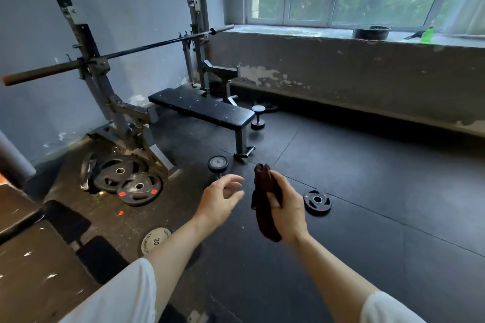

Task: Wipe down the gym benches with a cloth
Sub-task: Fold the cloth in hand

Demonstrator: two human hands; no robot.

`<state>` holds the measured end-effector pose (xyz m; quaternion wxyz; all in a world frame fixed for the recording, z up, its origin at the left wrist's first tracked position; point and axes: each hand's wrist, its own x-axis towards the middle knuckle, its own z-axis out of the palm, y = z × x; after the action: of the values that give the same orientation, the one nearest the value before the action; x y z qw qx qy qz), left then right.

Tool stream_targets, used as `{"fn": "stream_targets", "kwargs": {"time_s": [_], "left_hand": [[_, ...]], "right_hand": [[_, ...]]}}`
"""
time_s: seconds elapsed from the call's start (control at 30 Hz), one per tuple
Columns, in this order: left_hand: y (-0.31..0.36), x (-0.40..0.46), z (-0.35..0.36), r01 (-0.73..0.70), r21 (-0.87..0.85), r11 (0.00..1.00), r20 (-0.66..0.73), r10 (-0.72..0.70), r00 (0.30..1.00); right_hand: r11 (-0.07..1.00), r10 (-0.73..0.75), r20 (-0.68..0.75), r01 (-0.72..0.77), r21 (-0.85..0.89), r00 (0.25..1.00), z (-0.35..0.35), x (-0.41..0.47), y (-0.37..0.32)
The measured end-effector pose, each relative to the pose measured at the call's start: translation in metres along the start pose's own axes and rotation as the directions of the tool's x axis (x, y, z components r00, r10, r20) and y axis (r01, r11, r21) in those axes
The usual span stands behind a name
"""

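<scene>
Cloth (265, 207), dark maroon and bunched into a long hanging roll, is held in the right hand (287, 207) out in front of the person, above the black rubber floor (367, 204). The right hand's fingers and thumb curl around the cloth's middle, so one end pokes up above the hand and the other end hangs below the wrist. The left hand (221, 200) floats just beside the cloth without touching it; its fingers are loosely bent and spread, and it holds nothing. Both forearms come out of short white sleeves.

Farther ahead stands the gym bench (199, 107), a flat black padded one flecked with pale marks, well apart from both hands. It sits under a barbell (118, 54) resting on a metal rack (99, 86) against a blue-grey wall. A dumbbell (258, 117) stands near the bench's right side, and another dumbbell (217, 165) is on the floor near the bench's foot. A small weight plate (317, 200) lies flat on the floor to the right of the right hand. Two larger weight plates (128, 181) rest on the floor at the left, by the rack's base.
</scene>
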<state>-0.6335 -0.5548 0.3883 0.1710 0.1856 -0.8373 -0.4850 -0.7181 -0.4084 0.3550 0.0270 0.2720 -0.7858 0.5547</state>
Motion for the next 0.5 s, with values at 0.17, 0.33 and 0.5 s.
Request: {"fn": "stream_targets", "kwargs": {"time_s": [0.17, 0.33, 0.5], "left_hand": [[-0.015, 0.1, 0.022, 0.058, -0.168, 0.984, -0.001, -0.059, 0.998], [-0.055, 0.229, 0.028, 0.084, -0.188, 0.979, -0.085, -0.101, 0.991], [-0.083, 0.376, 0.019, 0.09, -0.106, 0.99, -0.134, -0.104, 0.986]], "right_hand": [[0.995, -0.023, 0.068, 0.016, 0.1, 0.997, 0.041, 0.096, 0.026], [0.998, -0.002, 0.135, -0.007, 0.064, 0.991, 0.084, 0.21, 0.073], [0.996, 0.07, 0.206, -0.078, 0.032, 0.976, 0.122, 0.339, 0.105]]}}
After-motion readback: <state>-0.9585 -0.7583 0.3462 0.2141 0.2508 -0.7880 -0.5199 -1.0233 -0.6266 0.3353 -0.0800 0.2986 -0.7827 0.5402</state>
